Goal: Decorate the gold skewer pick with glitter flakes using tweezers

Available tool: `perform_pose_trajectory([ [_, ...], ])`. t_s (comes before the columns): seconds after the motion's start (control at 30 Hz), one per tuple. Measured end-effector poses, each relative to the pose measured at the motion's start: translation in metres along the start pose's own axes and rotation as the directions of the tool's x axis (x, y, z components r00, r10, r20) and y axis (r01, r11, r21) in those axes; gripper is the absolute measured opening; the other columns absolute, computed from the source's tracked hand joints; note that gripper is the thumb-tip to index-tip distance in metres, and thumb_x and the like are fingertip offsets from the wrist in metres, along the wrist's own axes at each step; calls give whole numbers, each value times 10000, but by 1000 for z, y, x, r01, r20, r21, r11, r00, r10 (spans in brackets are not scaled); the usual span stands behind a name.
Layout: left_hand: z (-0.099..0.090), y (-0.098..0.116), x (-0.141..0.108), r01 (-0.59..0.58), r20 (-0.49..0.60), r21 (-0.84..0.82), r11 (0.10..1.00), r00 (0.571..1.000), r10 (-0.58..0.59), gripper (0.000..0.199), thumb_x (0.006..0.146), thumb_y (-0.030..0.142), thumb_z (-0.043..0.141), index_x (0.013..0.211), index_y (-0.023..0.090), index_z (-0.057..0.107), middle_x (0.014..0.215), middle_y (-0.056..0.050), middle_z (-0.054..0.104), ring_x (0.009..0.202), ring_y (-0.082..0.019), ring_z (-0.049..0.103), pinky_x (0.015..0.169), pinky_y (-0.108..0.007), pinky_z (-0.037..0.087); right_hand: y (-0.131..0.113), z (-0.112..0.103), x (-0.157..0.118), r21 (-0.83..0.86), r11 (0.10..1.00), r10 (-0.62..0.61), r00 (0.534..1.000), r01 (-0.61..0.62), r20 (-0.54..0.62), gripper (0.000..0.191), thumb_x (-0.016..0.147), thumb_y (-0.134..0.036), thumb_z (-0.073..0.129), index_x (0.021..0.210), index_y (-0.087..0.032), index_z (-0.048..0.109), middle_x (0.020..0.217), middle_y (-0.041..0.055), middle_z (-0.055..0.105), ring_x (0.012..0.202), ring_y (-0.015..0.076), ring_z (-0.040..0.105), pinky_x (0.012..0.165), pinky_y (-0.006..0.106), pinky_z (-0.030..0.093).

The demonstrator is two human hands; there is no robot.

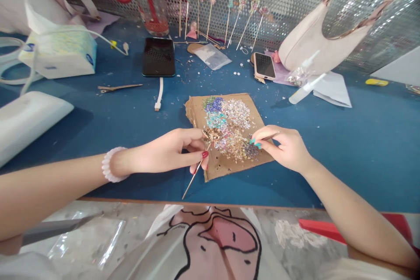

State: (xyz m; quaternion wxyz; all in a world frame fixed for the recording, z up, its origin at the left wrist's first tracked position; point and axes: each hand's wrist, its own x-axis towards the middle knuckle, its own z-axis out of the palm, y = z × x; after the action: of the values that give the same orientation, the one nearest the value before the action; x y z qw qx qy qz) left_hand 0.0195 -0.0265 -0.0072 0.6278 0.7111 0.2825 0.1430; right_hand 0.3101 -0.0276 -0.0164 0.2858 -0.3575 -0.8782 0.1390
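Note:
My left hand (170, 151) pinches a thin metal hairpin stick (196, 174) with a gold flower head (211, 134), held over a brown cardboard sheet (229, 164). Small heaps of coloured beads and sequins (229, 124) lie on the cardboard, sorted in purple, teal, white and mixed patches. My right hand (284, 146), with teal nails, holds a slim pick-up stick (267, 136) whose tip rests at the bead heap. A pale bead bracelet (108, 165) is on my left wrist.
On the blue table (361, 140) lie two phones (158, 56) (264, 65), a tissue pack (59, 52), a small bottle (303, 89), a cream handbag (315, 43) and a white cable (159, 94). Several decorated hairpins (229, 13) lean on the perforated back wall.

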Motion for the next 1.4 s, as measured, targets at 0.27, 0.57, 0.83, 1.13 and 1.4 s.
perform_pose_trajectory([
  [0.27,0,1,1,3,-1,-3,1000,1000,-3,86,906,210,470,837,160,462,786,3,648,595,-83,587,574,-220,465,0,-1,-1,28,1000,5,1000,-5,-10,66,858,-169,562,859,-219,604,833,13,689,774,124,658,705,250,518],
  [0.57,0,0,0,8,0,8,1000,1000,-8,95,904,212,469,827,159,458,778,-1,647,590,-86,586,574,-224,464,1,0,-1,140,989,-41,999,38,17,80,850,-158,570,876,-229,596,824,5,683,805,134,654,741,283,531],
  [0.83,1,1,0,11,0,7,1000,1000,-11,103,900,230,468,820,168,451,779,-3,649,589,-93,589,567,-226,463,-1,0,-2,101,994,-38,999,36,16,82,846,-142,575,867,-220,593,826,2,684,802,127,654,738,274,526],
  [1.13,1,2,0,12,2,14,1000,1000,-12,95,900,227,463,823,172,452,780,-10,650,589,-93,589,568,-222,464,1,1,-1,94,995,-31,999,29,23,80,848,-145,573,871,-219,593,831,2,685,808,123,654,740,269,525],
  [1.4,0,1,0,2,6,15,1000,1000,-2,90,903,226,464,837,164,464,783,-9,649,591,-93,585,568,-225,461,1,1,-1,90,996,-30,999,27,31,75,851,-156,575,863,-223,606,837,-2,688,815,120,654,743,263,530],
])
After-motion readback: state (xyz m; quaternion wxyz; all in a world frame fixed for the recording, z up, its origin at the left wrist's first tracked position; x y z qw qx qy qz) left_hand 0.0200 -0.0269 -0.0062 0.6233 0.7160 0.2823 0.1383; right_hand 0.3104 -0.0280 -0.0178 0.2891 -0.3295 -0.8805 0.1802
